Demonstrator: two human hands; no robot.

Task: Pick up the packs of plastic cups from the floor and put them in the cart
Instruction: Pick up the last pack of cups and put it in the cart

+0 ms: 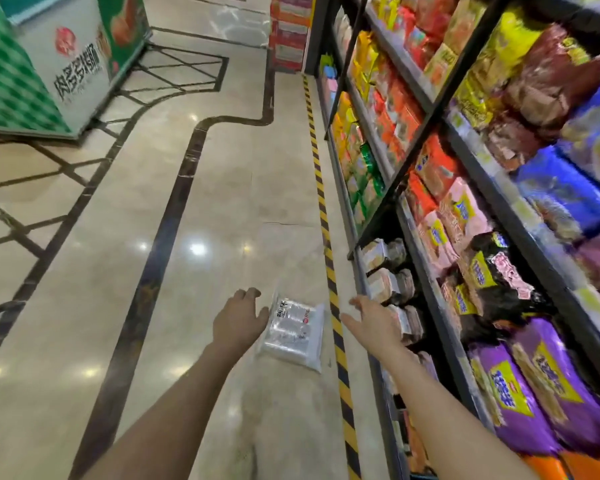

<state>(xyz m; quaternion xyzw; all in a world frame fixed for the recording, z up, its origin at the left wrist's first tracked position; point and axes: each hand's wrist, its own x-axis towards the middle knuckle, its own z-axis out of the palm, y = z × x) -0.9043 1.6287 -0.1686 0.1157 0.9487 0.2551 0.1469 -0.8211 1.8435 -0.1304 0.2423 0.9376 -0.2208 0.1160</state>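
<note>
The snack bags on the shelves (430, 109) right of the right hand are smeared by blur, their print unreadable, and no cart shows in the view. The left hand (238, 322) reaches down with fingers loosely spread, holding nothing; whether its thumb side touches the pack of plastic cups (293, 336) cannot be told. The right hand (373, 322) is released, fingers straight, empty. The pack lies flat on the floor (118, 271) between both hands, just left of the yellow-black tape (329, 265).
</note>
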